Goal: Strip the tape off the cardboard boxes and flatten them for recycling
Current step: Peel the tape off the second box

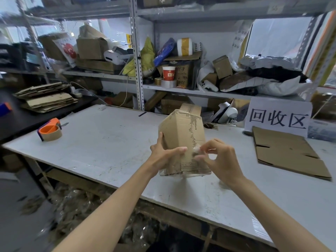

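An orange tape dispenser (pixel 50 130) sits on the white table (pixel 109 142), a red paper cup (pixel 168 73) on the shelf (pixel 181 89) behind.

We cannot make out the blurred scrap (pixel 197 149) our right hand (pixel 222 160) pinches; the box (pixel 181 131) hides fingertips of our left hand (pixel 163 155).

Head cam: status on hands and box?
Left hand grips box side. Right hand pinches tape scrap at its torn face. Box unflattened. Nothing blocking; flattened cardboard lies apart, right.
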### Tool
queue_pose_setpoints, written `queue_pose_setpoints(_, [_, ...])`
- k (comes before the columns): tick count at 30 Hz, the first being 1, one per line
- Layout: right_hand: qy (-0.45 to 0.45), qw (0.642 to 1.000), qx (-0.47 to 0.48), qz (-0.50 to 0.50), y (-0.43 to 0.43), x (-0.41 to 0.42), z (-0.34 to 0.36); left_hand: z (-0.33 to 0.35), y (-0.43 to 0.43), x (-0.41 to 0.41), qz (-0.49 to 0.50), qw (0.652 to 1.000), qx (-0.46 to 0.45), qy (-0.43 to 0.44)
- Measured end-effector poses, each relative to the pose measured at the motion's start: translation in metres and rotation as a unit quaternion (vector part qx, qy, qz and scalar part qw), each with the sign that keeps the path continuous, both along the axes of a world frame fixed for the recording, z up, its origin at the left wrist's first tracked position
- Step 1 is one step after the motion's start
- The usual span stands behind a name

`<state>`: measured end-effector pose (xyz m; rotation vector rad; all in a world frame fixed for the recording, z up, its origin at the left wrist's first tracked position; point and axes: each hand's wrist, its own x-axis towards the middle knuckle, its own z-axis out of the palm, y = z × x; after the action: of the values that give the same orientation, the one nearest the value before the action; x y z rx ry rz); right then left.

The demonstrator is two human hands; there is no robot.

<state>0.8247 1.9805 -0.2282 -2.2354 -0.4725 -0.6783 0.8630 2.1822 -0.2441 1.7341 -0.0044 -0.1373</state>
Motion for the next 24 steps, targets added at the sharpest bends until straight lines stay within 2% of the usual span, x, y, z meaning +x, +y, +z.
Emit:
queue_pose_setpoints(5, [0.022, 1.0, -0.01, -0.018, 0.005, 0.0, 0.0, 0.0, 0.0, -0.001, 0.0, 1.0, 0.026, -0.01])
queue_pose_setpoints(8, [0.008, 0.997, -0.07, 0.02, 0.006, -0.003, 0.001, 0.002, -0.001, -0.002, 0.023, 0.999, -0.009, -0.027])
queue_pose_setpoints(10, [0.03, 0.993, -0.106, 0.031, 0.005, -0.004, 0.0, 0.001, -0.002, -0.003, 0.038, 0.999, -0.016, -0.024])
queue_pose_setpoints(13, [0.086, 0.995, -0.036, 0.046, 0.005, -0.003, -0.002, -0.002, -0.002, -0.004, 0.048, 0.999, -0.002, -0.024])
queue_pose_setpoints(15, [0.032, 0.999, 0.016, 0.008, 0.005, -0.006, -0.002, -0.003, 0.0, -0.003, 0.051, 0.999, -0.003, -0.019])
queue_pose_setpoints(17, [-0.053, 0.998, 0.003, -0.03, 0.006, -0.005, -0.003, -0.001, 0.0, -0.004, 0.04, 0.999, 0.01, -0.017])
queue_pose_setpoints(20, [-0.057, 0.997, -0.042, -0.012, 0.009, -0.005, -0.009, 0.0, -0.004, -0.004, 0.043, 0.997, 0.06, -0.025])
queue_pose_setpoints(24, [-0.101, 0.994, -0.015, -0.046, 0.003, -0.01, -0.019, 0.001, 0.003, -0.001, 0.059, 0.998, 0.017, -0.002])
